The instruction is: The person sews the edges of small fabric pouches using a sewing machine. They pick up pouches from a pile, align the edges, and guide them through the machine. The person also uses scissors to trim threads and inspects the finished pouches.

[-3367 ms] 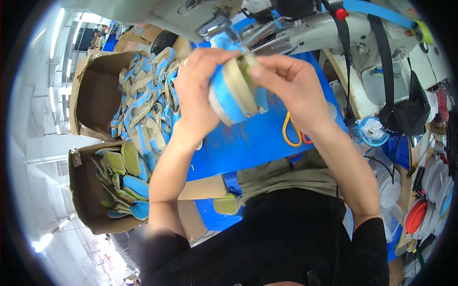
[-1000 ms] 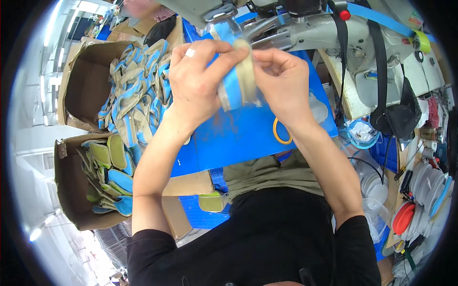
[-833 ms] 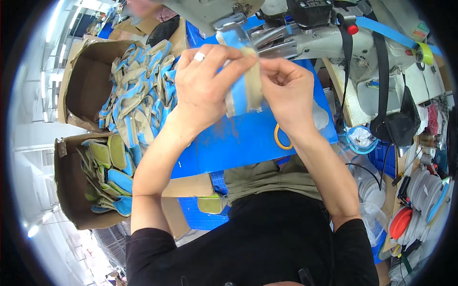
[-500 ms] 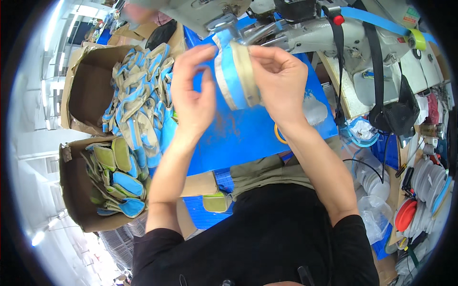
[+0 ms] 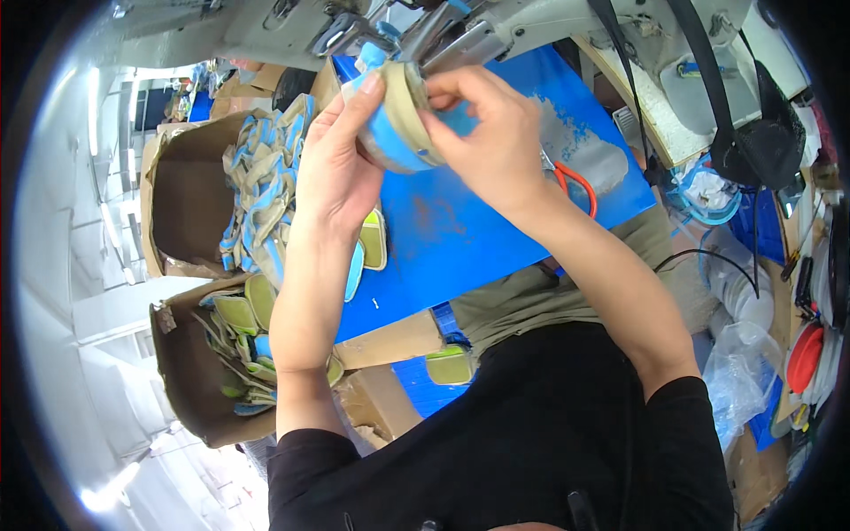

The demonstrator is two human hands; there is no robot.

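Observation:
My left hand [image 5: 341, 155] is closed on the left side of a curved fabric band [image 5: 403, 111] in blue and khaki, its thumb on the upper edge. My right hand [image 5: 491, 142] pinches the band's right side with bent fingers. The band is raised over the blue work surface [image 5: 434, 265], just below the metal parts of a sewing machine [image 5: 478, 49]. Scissors with a red handle [image 5: 586, 190] lie right of my right hand, partly hidden by it. A small olive piece [image 5: 374, 243] rests beside my left wrist.
At left, a cardboard box [image 5: 181, 199] stands beside a heap of khaki-blue strips [image 5: 252, 199]; a lower box [image 5: 190, 372] holds olive and blue pieces. Black straps [image 5: 708, 97] hang at upper right, above a blue-rimmed container [image 5: 713, 208]. Plastic bags and discs [image 5: 806, 358] crowd the right.
My left fingers, apart from the band half a second ago, now grip it. The band has moved up and left and tilted. The view has shifted, showing more of the scissors.

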